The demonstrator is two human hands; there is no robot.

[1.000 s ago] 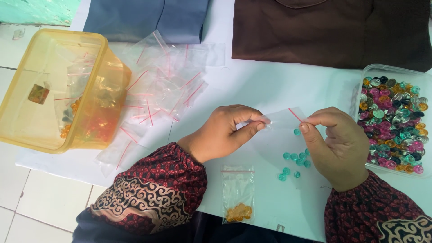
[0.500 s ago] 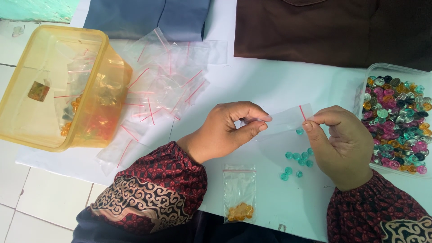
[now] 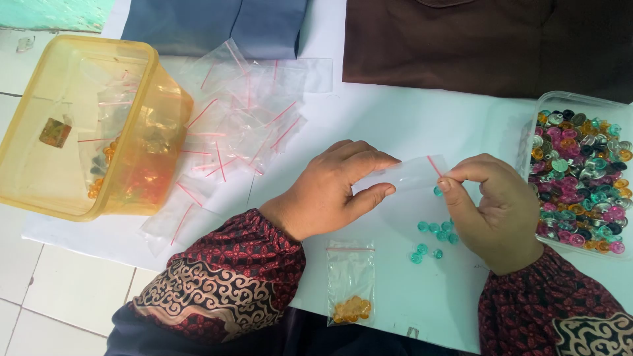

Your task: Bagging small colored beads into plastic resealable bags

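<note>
My left hand [image 3: 336, 191] and my right hand [image 3: 494, 207] hold a small clear zip bag [image 3: 412, 175] with a red strip between them, just above the white table sheet [image 3: 409, 118]. The left pinches the bag's left end, the right pinches the end with the red strip. Several loose teal beads [image 3: 432, 237] lie on the sheet under the bag, close to my right palm. A sealed clear bag with orange beads [image 3: 351, 283] lies near the front edge, below my left hand.
A pile of empty clear zip bags [image 3: 244, 125] lies left of my hands. A yellow translucent tub [image 3: 79, 125] with filled bags stands at far left. A clear tray of mixed coloured beads [image 3: 580, 171] sits at right. Blue cloth [image 3: 217, 26] and brown cloth [image 3: 488, 43] lie behind.
Both hands shifted slightly while handling the clear bag; its red strip end stays pinched in the right fingers. The beads on the sheet have not moved.
</note>
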